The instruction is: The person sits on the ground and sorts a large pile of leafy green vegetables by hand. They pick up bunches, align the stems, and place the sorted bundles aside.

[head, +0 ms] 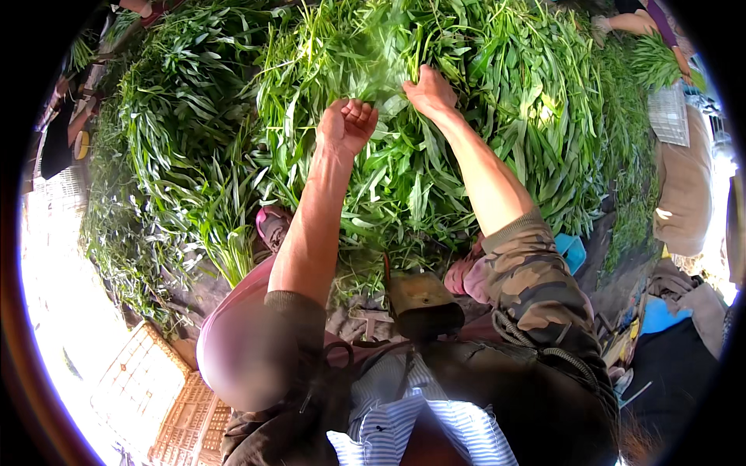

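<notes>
A large heap of long-leaved green vegetables [402,169] lies before me. Over its middle is my left hand [348,124], its fingers curled up; whether anything is between them cannot be told. My right hand [430,92] reaches into the stems a little farther off and to the right, with the fingertips partly hidden among leaves. A sheaf with pale stems [235,256] lies by my left knee, its stem ends pointing towards me.
Plastic crates [192,402] stand at the lower left. A blue plastic object [571,251] is beside my right sleeve. At the upper right, a person's hand holds a green bunch [655,63] near a white crate [668,113]. Another person's arm [80,121] shows at left.
</notes>
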`<state>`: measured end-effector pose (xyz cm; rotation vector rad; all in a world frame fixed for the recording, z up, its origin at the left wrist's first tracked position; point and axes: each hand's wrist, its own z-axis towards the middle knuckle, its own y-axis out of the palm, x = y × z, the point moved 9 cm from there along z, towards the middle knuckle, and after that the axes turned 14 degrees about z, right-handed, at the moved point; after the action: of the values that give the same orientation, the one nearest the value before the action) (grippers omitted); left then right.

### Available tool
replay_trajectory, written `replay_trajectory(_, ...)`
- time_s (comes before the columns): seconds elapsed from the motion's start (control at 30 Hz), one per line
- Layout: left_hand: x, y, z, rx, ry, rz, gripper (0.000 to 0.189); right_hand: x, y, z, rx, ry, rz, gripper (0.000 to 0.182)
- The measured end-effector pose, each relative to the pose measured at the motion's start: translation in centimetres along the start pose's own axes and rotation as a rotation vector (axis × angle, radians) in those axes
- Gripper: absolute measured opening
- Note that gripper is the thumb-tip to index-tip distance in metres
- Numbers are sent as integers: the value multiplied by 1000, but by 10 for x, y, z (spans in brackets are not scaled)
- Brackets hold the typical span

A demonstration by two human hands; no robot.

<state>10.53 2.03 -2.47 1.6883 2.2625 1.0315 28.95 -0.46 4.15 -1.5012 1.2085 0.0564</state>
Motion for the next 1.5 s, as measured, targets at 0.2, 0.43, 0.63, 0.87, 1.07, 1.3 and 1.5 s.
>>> replay_trajectory(0.2,3,17,-6,-64,211,402,37,-32,8,-64,29,-410,305,22)
replay_trajectory(0.43,11,29,-43,25,460,771,43,-71,20,-117,-86,-495,52,37)
replay_trajectory(0.63,40,-14,-62,181,615,351,17,-72,15,-129,30,-581,271,44)
replay_trajectory(0.87,44,-11,-63,178,466,512,33,-60,85,-117,-472,-360,486,61)
replay_trajectory(1.07,37,-51,-48,383,352,672,69,-46,60,-103,-314,-100,902,46)
replay_trajectory(1.3,-36,-42,-46,-84,10,348,55,-64,79,-130,-509,-238,-33,53)
replay_trajectory(1.5,-34,-47,-47,-235,53,-12,38,-43,47,-86,-95,-234,267,38)
